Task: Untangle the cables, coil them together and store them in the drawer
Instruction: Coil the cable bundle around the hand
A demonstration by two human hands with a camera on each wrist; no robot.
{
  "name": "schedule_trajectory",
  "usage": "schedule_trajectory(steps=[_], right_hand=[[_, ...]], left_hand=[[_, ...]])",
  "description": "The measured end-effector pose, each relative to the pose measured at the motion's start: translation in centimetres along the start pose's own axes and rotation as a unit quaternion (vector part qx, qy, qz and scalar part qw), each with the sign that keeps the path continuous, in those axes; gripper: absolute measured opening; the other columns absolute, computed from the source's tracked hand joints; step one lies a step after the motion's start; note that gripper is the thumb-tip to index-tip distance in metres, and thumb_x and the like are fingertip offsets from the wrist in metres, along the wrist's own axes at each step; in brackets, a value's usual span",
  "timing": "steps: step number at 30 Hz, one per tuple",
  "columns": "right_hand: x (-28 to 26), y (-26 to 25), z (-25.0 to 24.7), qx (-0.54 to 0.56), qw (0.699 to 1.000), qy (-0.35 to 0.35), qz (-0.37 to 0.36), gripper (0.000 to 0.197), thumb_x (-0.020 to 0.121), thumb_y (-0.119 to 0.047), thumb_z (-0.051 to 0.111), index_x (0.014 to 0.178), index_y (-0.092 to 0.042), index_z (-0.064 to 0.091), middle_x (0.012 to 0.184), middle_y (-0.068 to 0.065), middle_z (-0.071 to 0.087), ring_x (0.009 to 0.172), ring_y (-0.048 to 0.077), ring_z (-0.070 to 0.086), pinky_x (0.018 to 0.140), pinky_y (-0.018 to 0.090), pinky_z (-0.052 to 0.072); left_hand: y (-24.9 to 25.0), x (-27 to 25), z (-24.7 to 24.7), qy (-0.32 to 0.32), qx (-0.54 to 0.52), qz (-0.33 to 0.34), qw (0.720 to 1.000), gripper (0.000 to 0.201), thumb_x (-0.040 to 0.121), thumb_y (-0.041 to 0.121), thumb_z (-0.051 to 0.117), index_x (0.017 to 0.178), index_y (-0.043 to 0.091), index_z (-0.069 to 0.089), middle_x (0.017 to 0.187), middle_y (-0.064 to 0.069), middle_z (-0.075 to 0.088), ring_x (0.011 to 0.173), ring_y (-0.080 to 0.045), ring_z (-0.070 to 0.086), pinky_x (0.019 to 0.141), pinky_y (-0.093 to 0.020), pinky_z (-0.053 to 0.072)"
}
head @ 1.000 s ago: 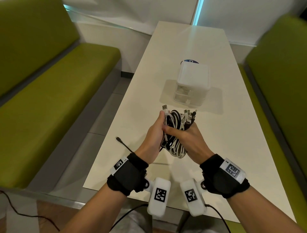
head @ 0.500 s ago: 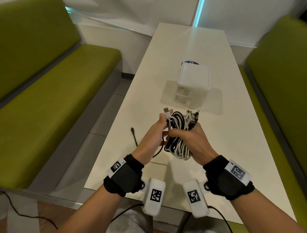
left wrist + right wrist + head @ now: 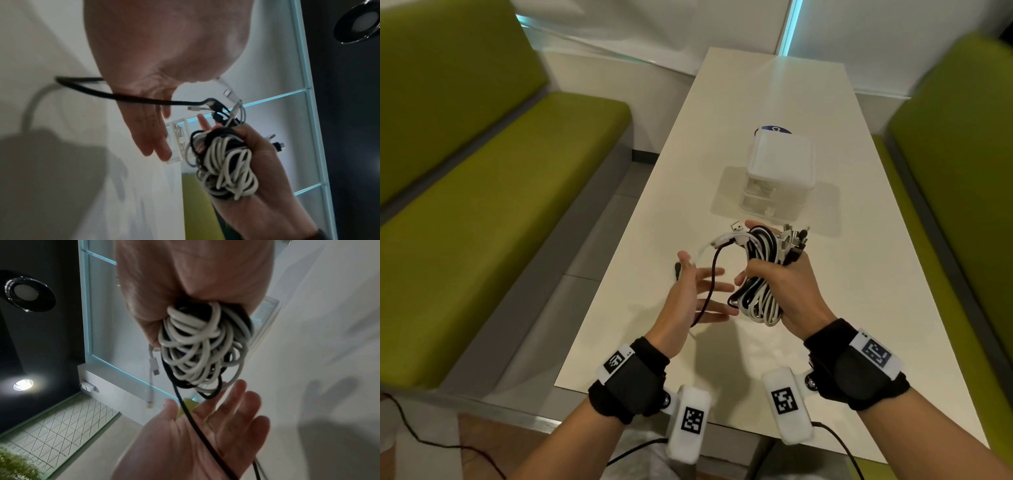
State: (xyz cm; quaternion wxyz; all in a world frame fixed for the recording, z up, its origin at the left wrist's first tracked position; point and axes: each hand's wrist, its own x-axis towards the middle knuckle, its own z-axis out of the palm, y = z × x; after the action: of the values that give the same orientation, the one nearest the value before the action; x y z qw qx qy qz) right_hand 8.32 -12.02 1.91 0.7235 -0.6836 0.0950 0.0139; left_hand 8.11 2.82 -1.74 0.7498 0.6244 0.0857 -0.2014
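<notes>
Change since half a second earlier: left hand (image 3: 690,298), which had gripped the cable bundle (image 3: 760,274) alongside the right, had let go and drawn off to the left, fingers straight and spread, palm turned toward the bundle, holding nothing. One black cable (image 3: 707,284) hung loose from the top of the bundle and trailed down across the open left palm, its far end resting on the table (image 3: 876,274). Right hand (image 3: 791,291) was wrapped round the bundle's middle, fingers and thumb curled tight, bundle held above the table near the person's edge. Bundle: white and black cables coiled together, long axis running away from the person toward the drawer unit (image 3: 779,171); looped end pointed back toward the wrist, plug ends (image 3: 794,240) fanned out at the far end, one white USB plug (image 3: 736,226) sticking up to the left. Drawer unit: white, two drawers, both closed, standing just beyond the bundle. Green benches (image 3: 482,222) flanked the table.
</notes>
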Motion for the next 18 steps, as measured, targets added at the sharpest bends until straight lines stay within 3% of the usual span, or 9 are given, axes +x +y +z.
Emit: schedule_trajectory(steps=[2,5,8,10,12,14,18], right_hand=[[0.1,0.1,0.0,0.014,1.000,0.001,0.000,0.060,0.065,0.001,0.061,0.118,-0.027,0.066,0.095,0.025,0.065,0.072,0.036,0.063,0.071,0.059,0.058],[0.2,0.3,-0.3,-0.011,1.000,-0.005,0.008,0.053,0.073,0.008,0.060,0.116,-0.022,0.065,0.090,0.011,0.073,0.066,0.031,0.067,0.068,0.046,0.059],[-0.1,0.6,-0.4,-0.027,0.999,-0.016,0.029,0.040,0.078,0.012,0.056,0.109,-0.010,0.067,0.094,0.010,0.076,0.066,0.029,0.067,0.064,0.038,0.056],[-0.2,0.7,-0.4,-0.035,0.998,-0.024,0.046,0.027,0.077,0.010,0.058,0.100,0.000,0.069,0.087,0.014,0.075,0.064,0.028,0.066,0.062,0.038,0.056],[-0.2,0.8,-0.3,-0.046,0.997,-0.033,0.060,0.013,0.077,0.008,0.062,0.089,0.009,0.065,0.077,0.020,0.070,0.061,0.029,0.065,0.062,0.039,0.055],[-0.3,0.8,-0.3,-0.051,0.995,-0.044,0.073,0.004,0.076,0.006,0.063,0.080,0.008,0.064,0.072,0.022,0.066,0.061,0.030,0.064,0.062,0.039,0.053],[-0.4,0.4,-0.4,0.014,0.990,-0.078,0.113,0.008,0.076,0.003,0.068,0.082,0.001,0.065,0.074,0.021,0.062,0.058,0.028,0.061,0.058,0.035,0.052]], left_hand=[[-0.1,-0.3,0.2,0.000,0.033,0.029,0.999,0.071,0.098,0.059,0.019,0.115,0.008,0.065,0.111,-0.009,0.071,0.085,-0.026,0.072,0.087,-0.042,0.057],[0.5,-0.5,0.7,0.027,0.045,0.137,0.989,0.051,0.097,0.054,0.035,0.131,0.022,0.056,0.124,0.013,0.062,0.104,-0.014,0.066,0.093,-0.039,0.054],[1.7,-0.1,1.0,0.033,0.069,0.205,0.976,0.061,0.088,0.063,0.044,0.143,0.035,0.038,0.136,0.028,0.045,0.121,0.006,0.051,0.102,-0.031,0.046],[2.3,0.0,1.4,0.011,0.059,0.195,0.979,0.059,0.089,0.059,0.046,0.142,0.033,0.041,0.132,0.027,0.049,0.119,0.008,0.052,0.105,-0.031,0.045],[2.5,0.0,1.6,0.038,0.000,0.184,0.982,0.045,0.095,0.045,0.050,0.137,0.027,0.048,0.128,0.015,0.057,0.112,0.004,0.059,0.100,-0.029,0.049],[2.6,0.2,1.6,0.082,-0.069,0.188,0.976,0.033,0.098,0.031,0.053,0.130,0.022,0.053,0.123,0.000,0.062,0.103,-0.004,0.065,0.092,-0.027,0.053],[3.2,1.2,0.6,0.114,-0.089,0.214,0.966,0.029,0.092,0.019,0.066,0.120,0.015,0.059,0.115,-0.009,0.065,0.088,-0.011,0.068,0.078,-0.024,0.055]])
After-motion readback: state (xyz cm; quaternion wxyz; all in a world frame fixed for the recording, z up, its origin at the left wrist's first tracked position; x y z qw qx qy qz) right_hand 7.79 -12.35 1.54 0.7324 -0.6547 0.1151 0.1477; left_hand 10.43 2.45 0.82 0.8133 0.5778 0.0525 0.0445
